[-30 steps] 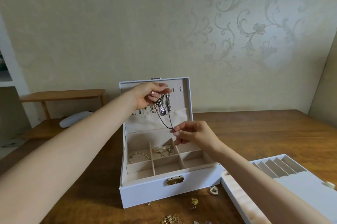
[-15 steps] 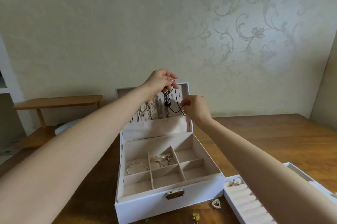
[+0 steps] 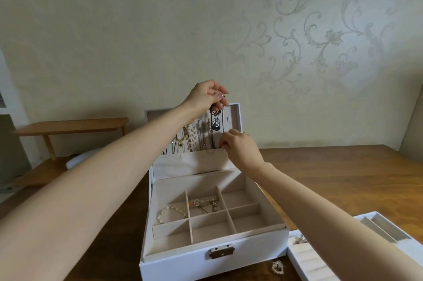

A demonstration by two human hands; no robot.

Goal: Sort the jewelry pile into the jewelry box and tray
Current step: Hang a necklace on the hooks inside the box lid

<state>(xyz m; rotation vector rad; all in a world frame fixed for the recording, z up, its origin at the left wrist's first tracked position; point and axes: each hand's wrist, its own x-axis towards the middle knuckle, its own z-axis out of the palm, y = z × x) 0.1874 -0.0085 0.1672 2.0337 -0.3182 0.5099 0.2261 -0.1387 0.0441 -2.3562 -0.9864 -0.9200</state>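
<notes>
White jewelry box is sitting open on the wooden table, lid upright, beige lining, brass clasp at front, a pearl bracelet lying in a left compartment; white tray is lying just right of it. Left hand is pinching a black cord necklace with a dark pendant at the lid's top. Right hand is pinching closed at the lid pocket's edge, near the cord's lower end.

left hand raised, right hand pinching
</notes>
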